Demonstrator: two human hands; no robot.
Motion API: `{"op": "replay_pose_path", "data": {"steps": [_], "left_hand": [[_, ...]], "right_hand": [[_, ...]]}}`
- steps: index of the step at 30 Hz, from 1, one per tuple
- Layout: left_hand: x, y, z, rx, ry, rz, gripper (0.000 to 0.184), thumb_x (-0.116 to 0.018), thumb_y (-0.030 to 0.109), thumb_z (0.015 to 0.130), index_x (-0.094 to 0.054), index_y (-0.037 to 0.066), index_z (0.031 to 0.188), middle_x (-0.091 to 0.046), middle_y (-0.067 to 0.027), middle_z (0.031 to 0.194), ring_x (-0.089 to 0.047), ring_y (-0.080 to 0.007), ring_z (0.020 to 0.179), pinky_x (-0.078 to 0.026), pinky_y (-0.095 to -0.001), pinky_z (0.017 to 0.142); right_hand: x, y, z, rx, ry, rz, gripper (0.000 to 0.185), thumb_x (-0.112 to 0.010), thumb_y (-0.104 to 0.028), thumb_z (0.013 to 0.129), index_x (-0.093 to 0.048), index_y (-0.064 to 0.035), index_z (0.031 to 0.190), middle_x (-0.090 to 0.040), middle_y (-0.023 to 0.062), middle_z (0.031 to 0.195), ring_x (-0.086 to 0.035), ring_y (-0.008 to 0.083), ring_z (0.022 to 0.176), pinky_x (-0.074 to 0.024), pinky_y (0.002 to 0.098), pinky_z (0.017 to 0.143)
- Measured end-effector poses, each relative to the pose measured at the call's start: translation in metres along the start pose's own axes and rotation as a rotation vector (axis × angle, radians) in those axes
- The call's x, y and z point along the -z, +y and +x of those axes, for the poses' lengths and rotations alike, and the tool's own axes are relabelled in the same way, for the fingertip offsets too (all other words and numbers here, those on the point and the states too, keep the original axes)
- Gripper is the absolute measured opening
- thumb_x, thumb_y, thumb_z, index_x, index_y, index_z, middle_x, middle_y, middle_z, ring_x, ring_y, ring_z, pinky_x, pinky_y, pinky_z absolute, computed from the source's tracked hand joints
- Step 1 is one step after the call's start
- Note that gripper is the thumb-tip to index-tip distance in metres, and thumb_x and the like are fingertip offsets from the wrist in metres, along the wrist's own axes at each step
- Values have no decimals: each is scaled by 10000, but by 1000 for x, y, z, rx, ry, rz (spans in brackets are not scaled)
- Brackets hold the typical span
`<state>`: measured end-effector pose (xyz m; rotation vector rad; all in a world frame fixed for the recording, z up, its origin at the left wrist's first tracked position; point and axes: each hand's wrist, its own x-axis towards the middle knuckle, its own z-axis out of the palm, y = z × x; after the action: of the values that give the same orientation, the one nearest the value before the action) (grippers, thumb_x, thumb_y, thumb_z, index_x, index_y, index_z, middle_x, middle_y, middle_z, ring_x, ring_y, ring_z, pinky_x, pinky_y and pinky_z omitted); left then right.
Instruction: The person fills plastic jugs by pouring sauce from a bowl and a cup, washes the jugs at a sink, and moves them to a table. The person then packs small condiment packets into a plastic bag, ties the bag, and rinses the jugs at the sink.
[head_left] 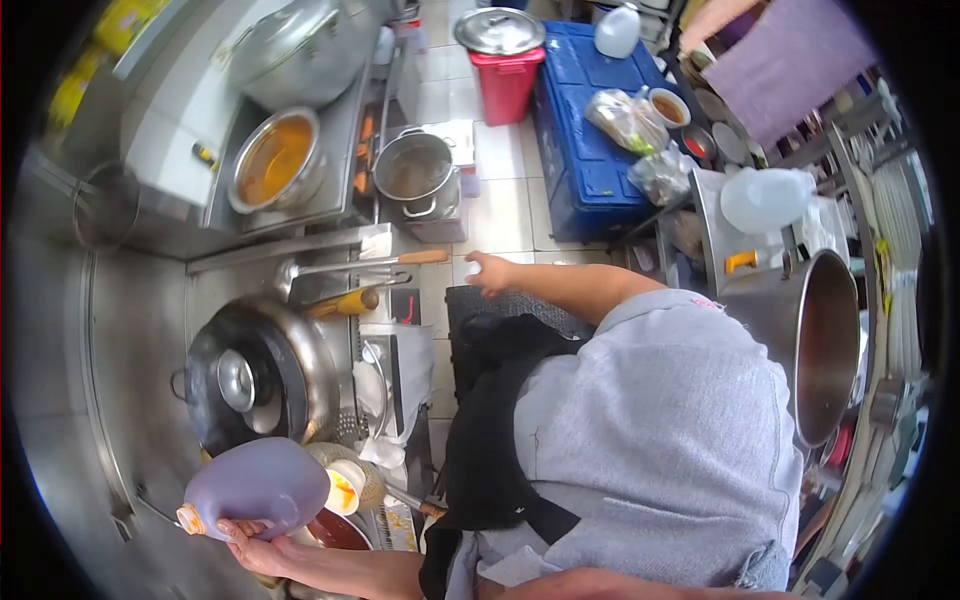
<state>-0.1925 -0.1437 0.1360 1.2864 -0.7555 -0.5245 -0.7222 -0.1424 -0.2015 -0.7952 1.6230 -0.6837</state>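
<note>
and the left hand [245, 530] is wrapped round the tilted purplish plastic jug [268, 485] beside the black wok [212, 345] – probably slick, flexible and heavy if full, best held near the neck – while the right hand [488, 273] hangs open, fingers apart.

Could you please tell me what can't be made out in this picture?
All in the head view:
- Part of the left hand's grip: hidden by the purple-tinted jug.
- Whether the tint is the jug's plastic or a liquid: its cloudy wall obscures this.
- What the red bucket holds: covered by its metal lid.
- The forearm at lower right: cut off by the bottom edge.
</note>
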Motion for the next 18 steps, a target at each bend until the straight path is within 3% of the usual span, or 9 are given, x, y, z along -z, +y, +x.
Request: {"op": "replay_pose_path", "data": {"steps": [3,6,8,12,16,18], "left_hand": [[-49,4,-1,-33,-128,-49,328,-728,236,888,-525,70,690,-332,49,588,-304,-79,544,-278,-246,520],[-108,13,-22,-10,-168,-86,316,-733,237,884,-534,72,701,-333,50,597,-298,-78,550,-275,-250,513],[-165,19,-38,16,-174,-55,326,-735,240,882,-536,72,685,-336,49,596,-299,-79,554,-273,-252,511],[-264,12,-74,7,-265,-63,332,-722,238,893,-526,69,685,-327,47,596,-296,-86,548,-273,-257,503],[-377,-14,-79,77,-417,-82,373,-697,283,911,-495,68,683,-297,38,605,-294,-102,539,-271,-262,504],[-446,-13,-111,121,-504,-86,385,-698,302,909,-497,67,680,-292,37,607,-293,-103,543,-271,-261,506]], "right_hand": [[65,65,-3,-58,148,-129,632,-645,-210,874,-350,-33,1405,-650,241,945,-680,253,657,-554,371,533],[122,188,24,-68,391,-488,624,-631,-183,854,-365,-7,1390,-646,255,960,-674,282,636,-543,408,524],[169,145,-30,-376,328,-195,602,-622,-163,855,-380,-9,1383,-642,236,969,-652,289,605,-534,406,497],[249,186,-46,-323,443,38,579,-629,-155,849,-405,-27,1367,-626,224,974,-627,278,575,-536,399,482],[343,216,-30,-349,339,42,490,-633,-182,861,-466,-84,1310,-608,173,997,-636,263,683,-560,397,535],[383,183,-33,-391,343,40,521,-615,-199,876,-448,-105,1361,-617,170,990,-634,243,663,-552,379,529]]}}
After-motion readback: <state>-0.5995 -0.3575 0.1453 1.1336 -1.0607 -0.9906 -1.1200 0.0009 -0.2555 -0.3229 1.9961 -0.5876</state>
